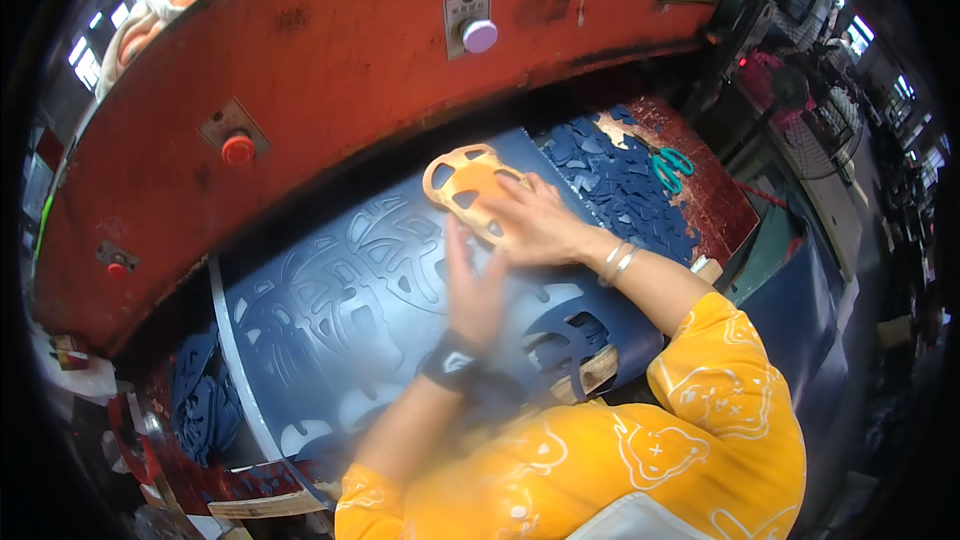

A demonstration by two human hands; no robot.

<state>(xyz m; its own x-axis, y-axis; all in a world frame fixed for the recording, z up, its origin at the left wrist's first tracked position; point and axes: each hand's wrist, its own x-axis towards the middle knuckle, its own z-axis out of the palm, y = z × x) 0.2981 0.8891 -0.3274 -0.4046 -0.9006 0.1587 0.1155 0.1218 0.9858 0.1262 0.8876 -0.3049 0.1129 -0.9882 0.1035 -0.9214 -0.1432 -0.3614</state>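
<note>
A yellow-orange cutting die [470, 175] with several openings lies on the blue sheet material [330, 270]. My right hand [540, 222] reaches over its near right side, with the fingers on the die. Just below the die, my left hand [476, 285] is raised with its fingers apart, partly smeared by motion; it holds nothing I can see. Curved cut outlines mark the sheet to the left of my hands. Nearer my body, the sheet's edge has cut-out holes.
A large red press beam [330, 50] spans the far side, with a red push button [238, 149] and a pale one [480, 36]. Blue scraps [615, 175] and green-handled scissors [671, 169] lie at the right. More blue pieces [205, 395] sit at the left.
</note>
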